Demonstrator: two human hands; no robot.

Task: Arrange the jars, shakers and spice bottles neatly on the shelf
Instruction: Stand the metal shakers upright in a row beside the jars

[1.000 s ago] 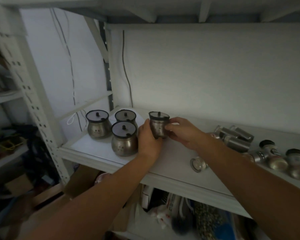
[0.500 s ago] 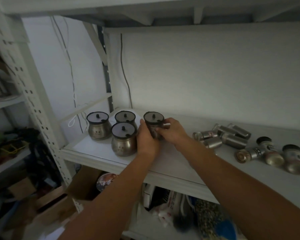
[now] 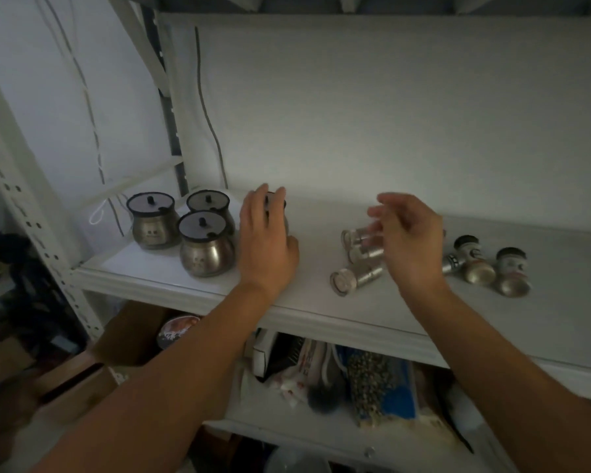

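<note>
L hand (image 3: 267,240) covers most of jar (image 3: 271,203), grip unclear. R hand (image 3: 410,240) blurred, fingers loose, empty, partly hiding lying spice bottles (image 3: 362,276) under it.

Dim light; the back wall (image 3: 389,114) glows palest above the shelf (image 3: 321,315), everything below sits in shadow. My right hand (image 3: 413,247) is blurred, and the post (image 3: 31,227) bows at the left edge.
</note>
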